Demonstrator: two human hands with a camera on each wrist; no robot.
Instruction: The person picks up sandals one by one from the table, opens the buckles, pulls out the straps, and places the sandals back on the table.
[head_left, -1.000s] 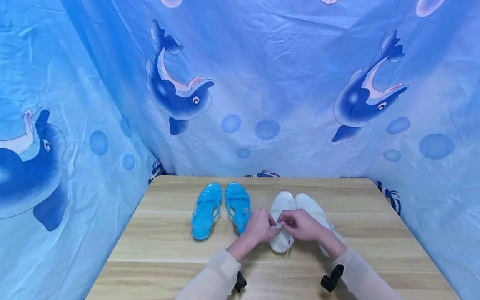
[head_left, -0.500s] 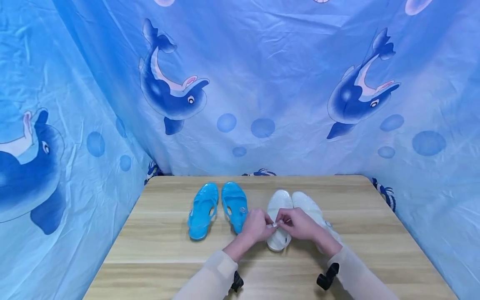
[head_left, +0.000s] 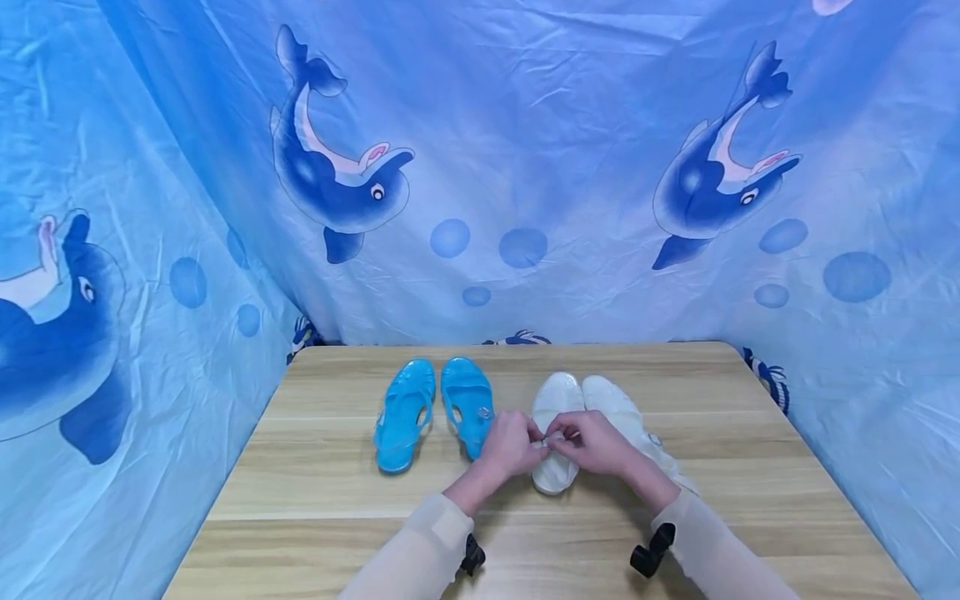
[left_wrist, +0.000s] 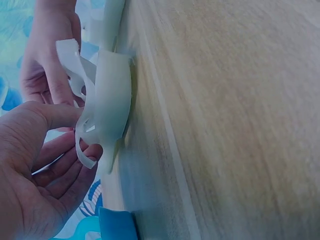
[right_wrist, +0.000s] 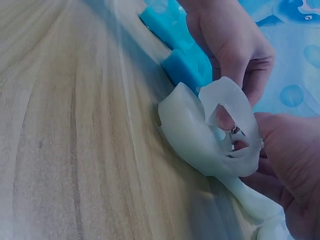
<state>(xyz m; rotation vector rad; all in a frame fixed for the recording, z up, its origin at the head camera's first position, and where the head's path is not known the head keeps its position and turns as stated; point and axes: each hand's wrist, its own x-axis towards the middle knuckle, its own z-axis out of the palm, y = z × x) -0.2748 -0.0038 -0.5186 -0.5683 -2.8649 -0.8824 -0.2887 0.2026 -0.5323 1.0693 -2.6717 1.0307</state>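
While together, hands point(head_left: 510, 443) point(head_left: 596, 442) on white sandal point(head_left: 557, 472)

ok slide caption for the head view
Left hand and right hand hold the white strap of a round-toed white sandal, glossy blue slingback sandals nearby, on a pale wood-grain table.

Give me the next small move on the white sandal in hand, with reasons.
Probably steady the strap with the left hand and work its metal buckle with the right hand: both hands meet at the strap of the white sandal, and the buckle shows between them. Whether it is fastened is unclear.
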